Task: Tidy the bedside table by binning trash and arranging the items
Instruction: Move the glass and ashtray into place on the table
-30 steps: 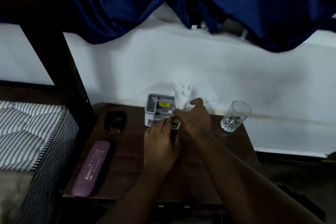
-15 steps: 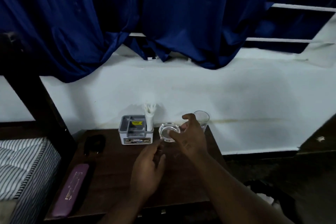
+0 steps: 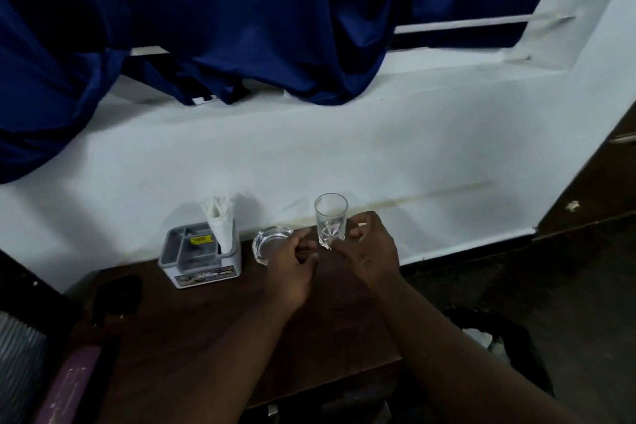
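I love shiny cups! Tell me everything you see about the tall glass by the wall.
The drinking glass is clear, tall, slightly wider at the rim, with a cut pattern in its base. It looks empty, standing upright at the table's back edge by the wall. The right hand curves around its base; contact is unclear.

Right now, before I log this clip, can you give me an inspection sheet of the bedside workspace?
Surface: dark wooden bedside table, set against a white wall.
Job's things: grey organiser holding white napkins; glass ashtray; drinking glass upright by the wall.
Clutter: black object and purple case near the left edge.
Hands: left hand at the ashtray's right rim, grip unclear; right hand curled round the drinking glass's base.
Cables: nothing seen.
Surroundings: blue curtain above; striped mattress at left; dark bag on the floor at right.
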Demonstrator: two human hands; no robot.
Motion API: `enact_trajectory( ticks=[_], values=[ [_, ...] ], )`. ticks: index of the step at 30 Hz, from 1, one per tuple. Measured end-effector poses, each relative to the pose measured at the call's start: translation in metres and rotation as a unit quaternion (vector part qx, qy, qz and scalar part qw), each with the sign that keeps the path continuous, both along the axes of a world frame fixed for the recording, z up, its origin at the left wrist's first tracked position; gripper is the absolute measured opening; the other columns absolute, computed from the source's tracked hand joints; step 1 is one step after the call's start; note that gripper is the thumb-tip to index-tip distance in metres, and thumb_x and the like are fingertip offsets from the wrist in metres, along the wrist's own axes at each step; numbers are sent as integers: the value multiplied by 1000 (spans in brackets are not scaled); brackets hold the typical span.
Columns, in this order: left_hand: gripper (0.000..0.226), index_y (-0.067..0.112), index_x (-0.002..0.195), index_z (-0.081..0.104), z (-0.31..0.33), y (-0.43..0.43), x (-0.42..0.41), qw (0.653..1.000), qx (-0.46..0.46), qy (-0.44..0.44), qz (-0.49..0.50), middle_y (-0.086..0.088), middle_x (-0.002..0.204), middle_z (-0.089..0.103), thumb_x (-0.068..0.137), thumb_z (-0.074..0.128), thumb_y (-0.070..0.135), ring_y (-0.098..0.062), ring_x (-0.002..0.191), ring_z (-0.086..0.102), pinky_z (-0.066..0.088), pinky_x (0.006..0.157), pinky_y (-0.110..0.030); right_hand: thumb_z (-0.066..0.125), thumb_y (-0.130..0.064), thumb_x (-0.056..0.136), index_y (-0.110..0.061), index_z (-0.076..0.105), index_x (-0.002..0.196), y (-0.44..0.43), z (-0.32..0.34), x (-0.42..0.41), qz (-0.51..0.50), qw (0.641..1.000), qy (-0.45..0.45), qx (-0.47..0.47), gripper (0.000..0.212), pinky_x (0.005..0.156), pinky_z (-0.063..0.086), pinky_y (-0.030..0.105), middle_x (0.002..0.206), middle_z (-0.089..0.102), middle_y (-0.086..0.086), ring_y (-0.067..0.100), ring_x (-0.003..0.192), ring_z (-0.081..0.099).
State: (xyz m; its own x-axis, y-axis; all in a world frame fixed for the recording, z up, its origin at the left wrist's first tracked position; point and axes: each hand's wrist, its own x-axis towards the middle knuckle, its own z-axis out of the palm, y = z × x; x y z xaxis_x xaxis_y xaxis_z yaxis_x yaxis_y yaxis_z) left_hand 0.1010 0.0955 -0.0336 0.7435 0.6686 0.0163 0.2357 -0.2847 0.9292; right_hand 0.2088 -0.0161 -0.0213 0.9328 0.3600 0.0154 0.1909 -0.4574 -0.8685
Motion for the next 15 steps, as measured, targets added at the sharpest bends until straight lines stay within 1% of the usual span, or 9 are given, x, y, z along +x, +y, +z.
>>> enact_trajectory(
  ticks=[3,6,8,10,11,12,13,14,15],
  values=[
    [45,4,132,60,-8,3,22,1000,-21,8,13,-6,107,70,90,65,-11,-8,87,66,49,75,-6,89,-36,63,-23,59,105,0,-18,18,-4,999,36,6,53,82,57,40,91,71,-3,20,88,70],
    [53,4,138,54,-18,8,38,998,-54,12,33,-5,115,67,89,67,-11,-17,103,66,50,92,-22,93,-34,63,-17,59,114,4,-34,31,6,998,59,10,63,88,57,43,103,72,6,24,95,69],
    [60,4,144,48,-22,12,47,997,-73,10,33,-6,123,63,89,66,-12,-16,110,62,49,102,-30,94,-31,63,-14,58,121,9,-39,39,22,997,65,18,71,93,55,46,115,68,10,27,104,67],
    [62,7,145,47,-25,16,55,996,-82,4,26,-3,124,61,89,64,-14,-11,109,63,50,102,-28,94,-23,65,-13,54,130,15,-41,47,43,996,74,34,78,98,53,49,121,65,9,28,109,66],
    [60,13,142,51,-26,18,59,996,-86,-3,23,0,122,62,89,62,-15,-5,104,65,52,97,-23,94,-18,65,-13,52,134,17,-41,51,57,995,77,41,81,100,53,49,118,64,5,27,109,66],
    [60,24,134,56,-27,20,62,996,-83,-10,17,4,120,64,89,61,-16,2,98,67,53,90,-18,94,-14,65,-15,51,137,19,-40,55,72,993,80,48,84,100,53,49,113,62,-2,25,107,66],
    [63,37,122,59,-29,23,65,997,-76,-15,11,9,116,66,88,59,-17,7,94,68,54,86,-17,94,-10,64,-18,51,138,21,-39,58,87,991,82,57,86,100,54,48,109,60,-7,24,105,66],
    [67,45,112,59,-31,25,68,997,-71,-19,8,13,113,68,87,56,-17,6,93,70,55,86,-22,93,-7,63,-20,51,138,23,-39,60,101,989,84,67,87,99,55,49,111,60,-8,25,105,67],
    [71,49,108,61,-33,26,70,997,-75,-26,8,16,110,70,86,53,-17,1,94,71,56,88,-28,93,-6,63,-23,51,137,25,-39,63,111,987,85,77,87,99,55,50,116,62,-4,28,108,68]
  ],
)
